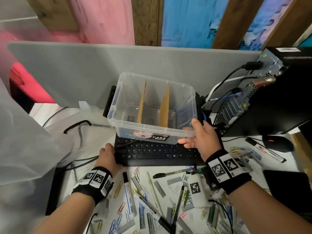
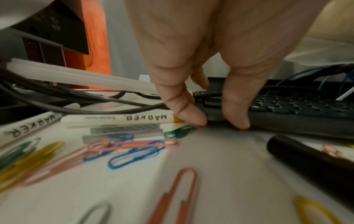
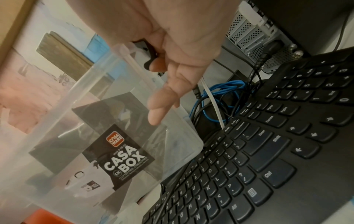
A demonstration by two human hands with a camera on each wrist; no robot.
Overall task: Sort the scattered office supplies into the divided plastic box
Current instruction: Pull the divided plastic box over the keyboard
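- R hand [image 1: 202, 137] pinches near-right corner of plastic box [image 1: 146, 128], thumb over rim. Box sits past its fingers, partly on keyboard [image 1: 152, 151]. One-corner hold: may twist or slip.
- L hand [image 1: 108, 154] grips keyboard's left end. Shoving it could snag cables [image 2: 134, 105] by its fingertips.
- Cardboard dividers [image 1: 141, 102] may tip.
- Clips [image 1: 118, 190], markers [image 1: 128, 193] lie behind both wrists, unsorted.

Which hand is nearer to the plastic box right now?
Right. The right hand holds the front-right corner of the plastic box; the left hand grips the left edge of the keyboard, apart from the box.
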